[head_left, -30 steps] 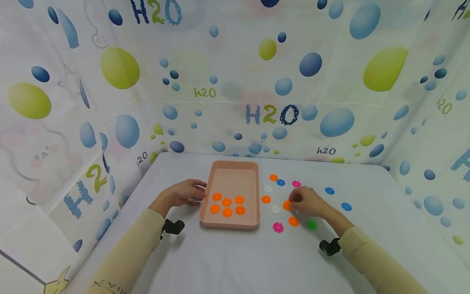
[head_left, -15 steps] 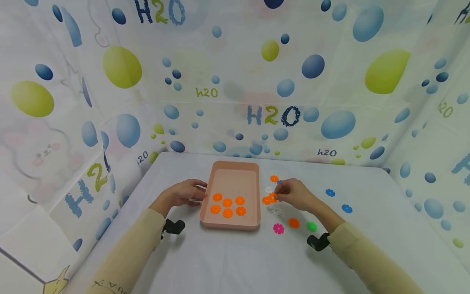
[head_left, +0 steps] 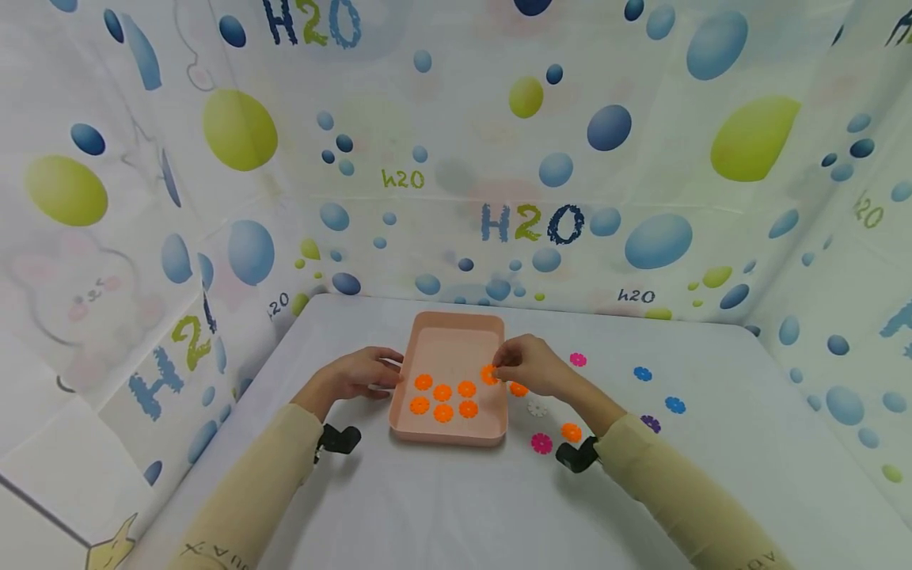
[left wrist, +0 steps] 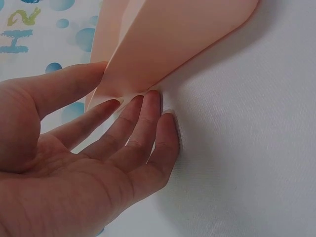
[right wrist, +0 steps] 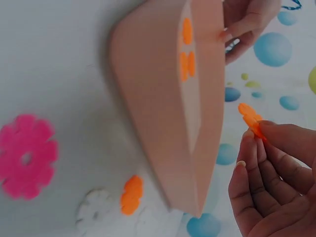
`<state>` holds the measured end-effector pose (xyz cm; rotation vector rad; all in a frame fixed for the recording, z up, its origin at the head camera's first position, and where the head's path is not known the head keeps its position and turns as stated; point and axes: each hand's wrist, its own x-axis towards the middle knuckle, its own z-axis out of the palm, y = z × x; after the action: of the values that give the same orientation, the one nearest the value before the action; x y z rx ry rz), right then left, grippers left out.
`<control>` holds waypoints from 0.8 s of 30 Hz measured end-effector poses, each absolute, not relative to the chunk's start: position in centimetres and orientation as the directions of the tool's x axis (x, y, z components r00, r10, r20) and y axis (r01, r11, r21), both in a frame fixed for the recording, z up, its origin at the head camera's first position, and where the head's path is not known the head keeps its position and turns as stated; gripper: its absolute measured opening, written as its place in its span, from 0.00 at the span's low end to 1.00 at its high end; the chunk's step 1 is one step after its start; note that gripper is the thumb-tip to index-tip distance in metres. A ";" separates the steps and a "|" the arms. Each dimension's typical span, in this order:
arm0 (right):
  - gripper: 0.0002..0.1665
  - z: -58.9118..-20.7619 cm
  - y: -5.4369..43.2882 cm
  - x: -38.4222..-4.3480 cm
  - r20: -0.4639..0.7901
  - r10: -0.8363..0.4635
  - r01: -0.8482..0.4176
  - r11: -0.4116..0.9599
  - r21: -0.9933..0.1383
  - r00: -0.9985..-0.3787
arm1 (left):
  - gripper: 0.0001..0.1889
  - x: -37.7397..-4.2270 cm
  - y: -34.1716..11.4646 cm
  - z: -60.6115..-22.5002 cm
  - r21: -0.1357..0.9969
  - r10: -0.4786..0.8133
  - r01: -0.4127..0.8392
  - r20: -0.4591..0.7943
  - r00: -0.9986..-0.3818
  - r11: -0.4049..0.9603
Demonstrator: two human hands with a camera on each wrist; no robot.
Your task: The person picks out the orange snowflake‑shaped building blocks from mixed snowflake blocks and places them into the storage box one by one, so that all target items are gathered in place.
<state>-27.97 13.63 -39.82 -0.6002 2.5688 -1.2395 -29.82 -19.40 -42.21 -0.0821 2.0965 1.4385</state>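
Note:
My right hand (head_left: 534,366) pinches an orange flower-shaped plastic disc (right wrist: 251,118) between thumb and fingertips. It holds the disc above the right rim of the pink tray (head_left: 456,336). Several orange discs (head_left: 442,393) lie flat in two rows on the tray's near half. At the tray's left side rests my left hand (head_left: 359,374), its relaxed fingertips touching the outer wall, as the left wrist view also shows. Just right of the tray lie another orange disc (head_left: 518,389) and a white one (head_left: 537,408).
Right of the tray are a pink disc (head_left: 541,443), an orange disc (head_left: 571,432), a farther pink one (head_left: 578,359), blue discs (head_left: 674,405) and a purple one (head_left: 651,424). The white-covered table (head_left: 427,507) meets a patterned curtain (head_left: 456,158) at the back.
My right hand has carried the orange disc left from among the loose discs to the tray's right rim. The purple disc has come into view. The left hand stays beside the tray.

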 end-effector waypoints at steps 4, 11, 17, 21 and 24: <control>0.03 -39.0 12.0 -28.5 -0.029 -0.462 -0.269 0.565 -0.780 -0.886 | 0.29 -29.9 -19.5 -42.2 0.832 0.267 -0.365 -0.496 -0.826 0.418; 0.04 -38.4 9.4 -30.2 -0.065 -0.453 -0.233 0.570 -0.788 -0.889 | 0.29 -29.9 -19.5 -42.0 0.831 0.266 -0.363 -0.496 -0.827 0.421; 0.03 -38.8 7.8 -31.6 -0.138 -0.421 -0.148 0.579 -0.802 -0.897 | 0.30 -29.9 -19.6 -42.2 0.828 0.264 -0.372 -0.503 -0.823 0.420; 0.03 -39.5 7.0 -32.4 -0.167 -0.375 -0.117 0.628 -0.770 -0.912 | 0.30 -30.0 -19.5 -42.3 0.830 0.270 -0.374 -0.505 -0.820 0.415; 0.03 -40.1 6.5 -32.9 -0.169 -0.351 -0.118 0.665 -0.737 -0.921 | 0.30 -30.0 -19.6 -42.4 0.831 0.273 -0.375 -0.504 -0.819 0.411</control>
<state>-32.87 6.55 -40.05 -0.3744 2.5859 -1.1142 -30.00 -19.58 -42.37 -0.0856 2.0847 1.4385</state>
